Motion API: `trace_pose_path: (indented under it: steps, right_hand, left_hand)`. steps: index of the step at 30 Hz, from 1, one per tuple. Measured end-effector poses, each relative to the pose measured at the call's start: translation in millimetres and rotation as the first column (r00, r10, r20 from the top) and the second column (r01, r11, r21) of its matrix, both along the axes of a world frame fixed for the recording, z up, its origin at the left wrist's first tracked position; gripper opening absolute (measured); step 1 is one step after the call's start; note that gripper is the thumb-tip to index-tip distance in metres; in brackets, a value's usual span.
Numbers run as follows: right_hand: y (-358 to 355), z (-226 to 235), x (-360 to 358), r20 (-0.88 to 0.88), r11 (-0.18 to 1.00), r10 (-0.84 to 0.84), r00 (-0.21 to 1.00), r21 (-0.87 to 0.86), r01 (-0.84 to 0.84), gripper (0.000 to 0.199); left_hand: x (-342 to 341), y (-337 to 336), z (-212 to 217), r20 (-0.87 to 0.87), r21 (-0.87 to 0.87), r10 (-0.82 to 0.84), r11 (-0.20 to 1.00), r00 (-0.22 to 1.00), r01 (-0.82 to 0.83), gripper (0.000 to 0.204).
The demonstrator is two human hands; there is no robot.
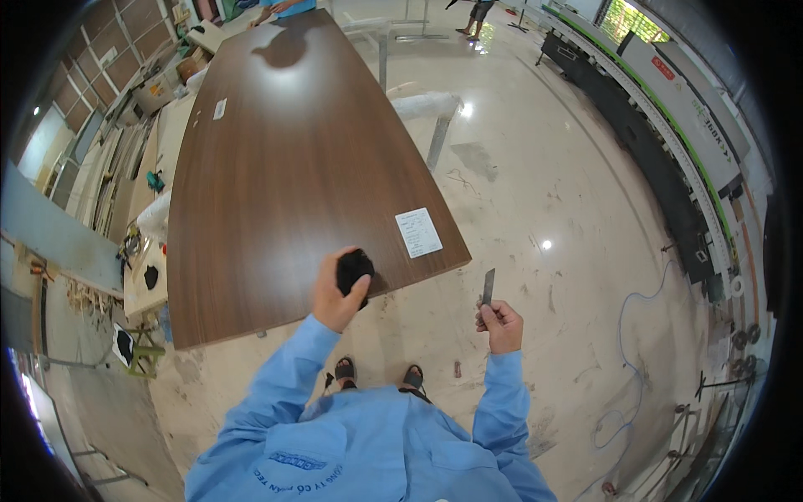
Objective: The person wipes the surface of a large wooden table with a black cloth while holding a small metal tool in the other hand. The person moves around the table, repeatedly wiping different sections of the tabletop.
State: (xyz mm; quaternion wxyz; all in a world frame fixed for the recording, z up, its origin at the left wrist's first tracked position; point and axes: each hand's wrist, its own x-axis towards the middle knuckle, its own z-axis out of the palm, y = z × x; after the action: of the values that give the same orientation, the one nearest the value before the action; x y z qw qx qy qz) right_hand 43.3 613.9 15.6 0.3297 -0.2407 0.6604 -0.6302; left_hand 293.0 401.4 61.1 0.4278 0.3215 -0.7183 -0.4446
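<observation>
My left hand (331,297) is closed round a black wad (355,269), perhaps a cloth or pad, at the near edge of a large dark brown wood-grain panel (276,192). Over the floor to the right, away from the panel, my right hand (503,327) grips a short, flat metal blade (488,284) that points upward. A white paper label (418,233) lies on the panel near its right corner, beside my left hand. Farther up the panel, close to its left edge, is a smaller white label (220,109).
Another person's hand (266,12) and blue sleeve show at the panel's far end. A long machine (652,125) with a green stripe stands along the right. Blue hose (640,368) curls over the floor. On the left are stacked boards (104,176) and a green stool (146,356).
</observation>
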Motion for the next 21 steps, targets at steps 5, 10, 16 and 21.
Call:
trace_pose_path:
  steps: [5, 10, 16, 21]
  right_hand:
    - [-10, -16, -11, 0.019, 0.981, -0.163, 0.987, -0.104, 0.164, 0.011]
    - [32, -61, -34, 0.105, 0.996, -0.090, 0.990, 0.002, 0.090, 0.012]
    - [70, -75, -97, 0.154, 0.977, -0.069, 0.986, 0.209, 0.035, 0.013]
    - [24, -69, -186, 0.003, 0.981, 0.046, 0.999, 0.186, -0.046, 0.013]
  left_hand:
    - [-115, -22, -28, 0.267, -0.391, -0.277, 0.844, 0.923, 0.367, 0.061]
    - [-210, -78, -77, 0.779, -0.427, 0.202, 0.864, 0.593, 0.267, 0.064]
    - [-240, -182, -90, 0.839, -0.405, 0.376, 0.914, 0.393, -0.010, 0.075]
    - [-263, -251, -97, 0.823, -0.417, 0.459, 0.888, 0.334, -0.193, 0.081]
